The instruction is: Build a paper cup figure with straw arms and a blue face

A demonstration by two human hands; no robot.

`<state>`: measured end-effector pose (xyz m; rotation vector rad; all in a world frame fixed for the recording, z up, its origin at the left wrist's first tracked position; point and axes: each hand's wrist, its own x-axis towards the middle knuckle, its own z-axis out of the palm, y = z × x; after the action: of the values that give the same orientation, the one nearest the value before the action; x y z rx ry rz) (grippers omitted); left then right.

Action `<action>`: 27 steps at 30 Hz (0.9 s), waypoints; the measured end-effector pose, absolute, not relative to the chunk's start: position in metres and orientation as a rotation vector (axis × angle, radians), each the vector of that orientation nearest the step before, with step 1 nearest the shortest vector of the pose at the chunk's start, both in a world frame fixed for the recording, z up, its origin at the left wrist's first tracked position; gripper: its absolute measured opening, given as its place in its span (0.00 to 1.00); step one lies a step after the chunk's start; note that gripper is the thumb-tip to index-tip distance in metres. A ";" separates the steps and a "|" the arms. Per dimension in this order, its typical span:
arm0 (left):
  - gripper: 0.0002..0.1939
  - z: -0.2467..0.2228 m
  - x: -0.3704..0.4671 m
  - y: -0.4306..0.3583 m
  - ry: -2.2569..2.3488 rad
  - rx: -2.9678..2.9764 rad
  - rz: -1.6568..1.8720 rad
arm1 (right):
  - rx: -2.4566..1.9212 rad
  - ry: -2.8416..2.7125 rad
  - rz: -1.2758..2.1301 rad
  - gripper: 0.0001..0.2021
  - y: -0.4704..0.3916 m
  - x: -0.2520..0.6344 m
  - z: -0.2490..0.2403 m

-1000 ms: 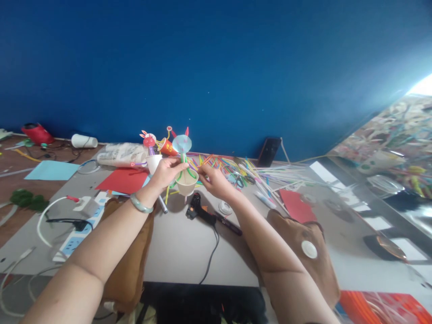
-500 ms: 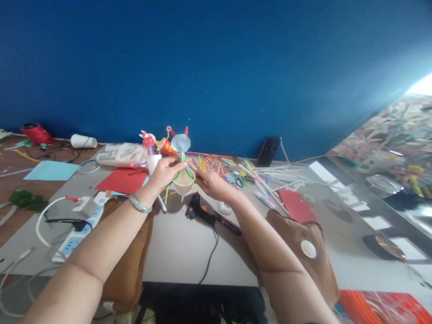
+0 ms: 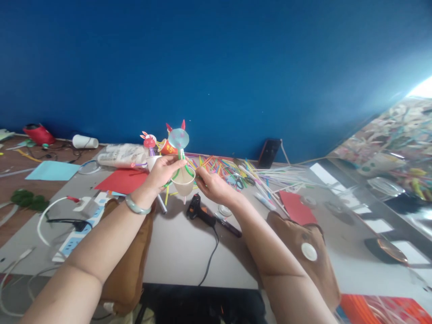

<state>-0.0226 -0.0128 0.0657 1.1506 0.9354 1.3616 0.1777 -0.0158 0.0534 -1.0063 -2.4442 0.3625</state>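
My left hand (image 3: 164, 173) is closed, thumb and fingers pinching the green neck of a paper-cup puppet (image 3: 183, 182). The puppet has a pale blue round head (image 3: 178, 137) with red pointed ears above a white cup, and green strips bend at the cup's rim. A thin stick pokes out below the cup. At the cup's right side my right hand (image 3: 214, 185) has its fingers curled together; what they grip is hidden. Behind my left hand stands another cup figure with a red face (image 3: 149, 142). Beneath the hands lies a black glue gun (image 3: 202, 216).
Colourful straws or sticks (image 3: 219, 167) are heaped along the wall, near a phone (image 3: 269, 153) propped upright. Red paper (image 3: 123, 180) and a power strip (image 3: 81, 229) lie at left. Brown cushions (image 3: 303, 265) sit under both forearms. A marker (image 3: 162, 204) lies by the glue gun.
The puppet has tipped slightly, its head shifting a little left and up, and the cup's side shows more. Both hands keep nearly the same place.
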 end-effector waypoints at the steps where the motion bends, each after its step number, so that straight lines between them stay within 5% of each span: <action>1: 0.17 0.067 -0.023 -0.013 0.938 1.146 1.365 | -1.006 -2.451 0.345 0.07 -0.016 0.178 0.054; 12: 0.14 0.058 -0.021 -0.009 0.849 1.141 1.376 | -1.099 -2.470 0.028 0.13 -0.004 0.185 0.046; 27: 0.15 0.064 -0.021 -0.014 0.876 1.171 1.324 | -1.128 -2.438 0.163 0.11 -0.013 0.177 0.047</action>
<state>-0.0212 -0.0136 0.0640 1.1709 0.8755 1.3244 0.1765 -0.0130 0.0469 -1.1280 -2.4377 0.1628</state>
